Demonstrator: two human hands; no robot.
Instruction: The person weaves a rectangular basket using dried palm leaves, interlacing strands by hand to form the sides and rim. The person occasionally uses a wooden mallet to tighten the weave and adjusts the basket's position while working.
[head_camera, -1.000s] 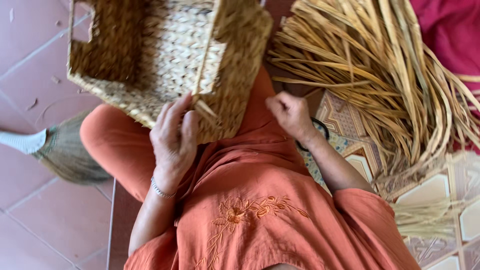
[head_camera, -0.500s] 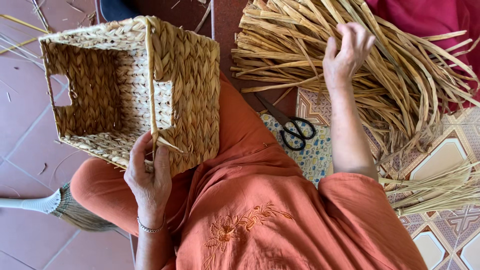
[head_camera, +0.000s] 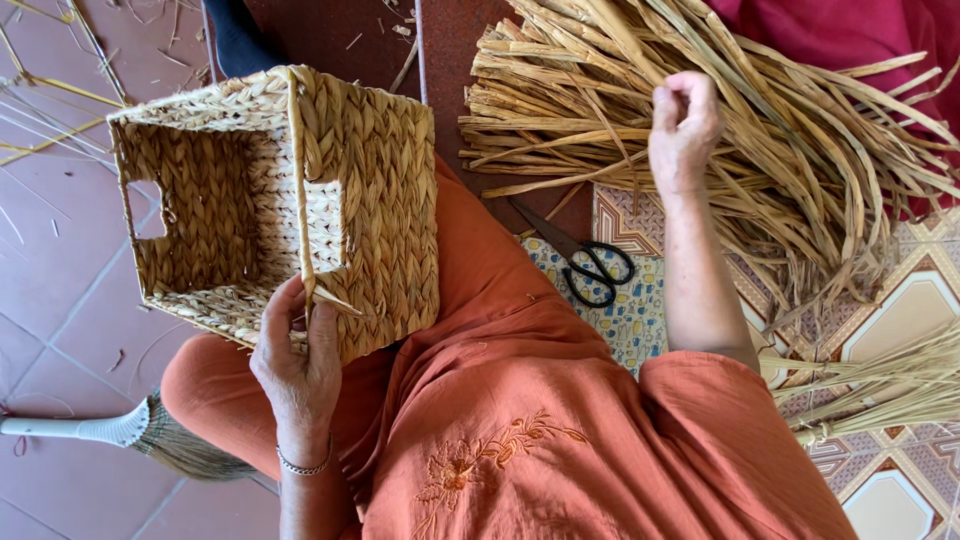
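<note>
The left hand (head_camera: 297, 365) grips the near rim of a square woven basket (head_camera: 290, 205) that rests on the person's orange-clad lap. Black scissors (head_camera: 585, 262) lie on a patterned mat beside the knee. Farther out, the right hand (head_camera: 684, 125) pinches a strand from the heap of dried straw (head_camera: 800, 140).

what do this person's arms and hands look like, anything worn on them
Both forearms are bare, with no gloves on either hand. The left hand has a thin silver-coloured bracelet around the wrist. The right hand shows no ring, watch or bracelet that I can make out. The right arm comes out of a short orange sleeve, part of an orange garment with floral embroidery.
</note>
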